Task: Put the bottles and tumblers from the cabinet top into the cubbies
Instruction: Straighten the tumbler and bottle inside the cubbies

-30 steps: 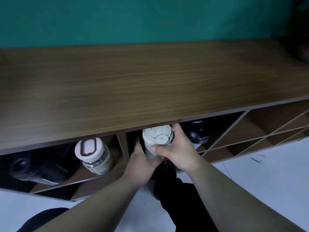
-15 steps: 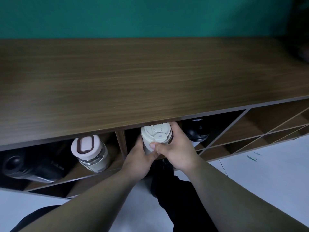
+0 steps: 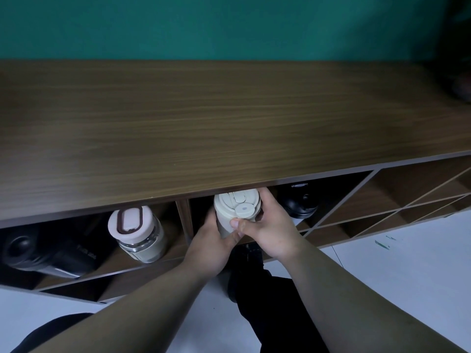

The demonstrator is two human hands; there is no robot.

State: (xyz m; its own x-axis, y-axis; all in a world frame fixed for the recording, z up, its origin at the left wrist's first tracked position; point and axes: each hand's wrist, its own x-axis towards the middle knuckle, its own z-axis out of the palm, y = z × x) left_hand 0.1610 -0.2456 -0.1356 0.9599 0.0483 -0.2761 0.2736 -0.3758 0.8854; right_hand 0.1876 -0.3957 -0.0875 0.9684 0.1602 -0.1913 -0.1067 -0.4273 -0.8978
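tumbler [image 3: 235,210] in centre cubby between both hands, glass bottle [image 3: 137,233] in left cubby, black bottle [image 3: 299,203] right of the tumbler

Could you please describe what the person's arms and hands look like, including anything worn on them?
Both forearms are bare, with no sleeves in view. The left hand and right hand wear no gloves; no rings, watch or markings show.

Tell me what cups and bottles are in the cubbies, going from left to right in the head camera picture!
Black bottle lying down → glass tumbler with a pinkish lid → cream tumbler held by the left hand and right hand → black tumbler in the shadows.
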